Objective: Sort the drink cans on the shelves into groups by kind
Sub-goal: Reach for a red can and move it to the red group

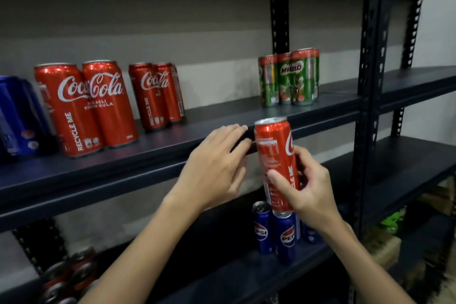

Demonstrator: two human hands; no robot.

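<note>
- Shelving rack (369, 96): dark metal, slotted uprights, grey wall behind. Upper shelf (222, 116) and lower shelf (234, 276) both carry cans.
- Upper shelf, far left: blue cans (17, 116), part cut off by frame edge.
- Upper shelf, left: two tall red cola cans (86, 106) upright, touching; blue cans just beside them.
- Upper shelf, centre-left: second group of red cola cans (156, 95), upright, set further back. Count unclear.
- Upper shelf, right: cluster of green cans (288, 78), upright, packed together, well apart from the red groups.
- Lower shelf, centre: blue cola cans (276, 232) upright, directly under the held can.
- Lower shelf, bottom left: more red cans (66, 279), blurred, seen from the top.
- Left hand (214, 168): fingers straight, holding nothing, fingertips at front edge of upper shelf, near the held can.
- Right hand (303, 185): thumb and fingers wrapped round lower half of a red cola can (275, 155).
- Held can: upright, slight tilt, in front of upper shelf edge, not on either shelf.
</note>
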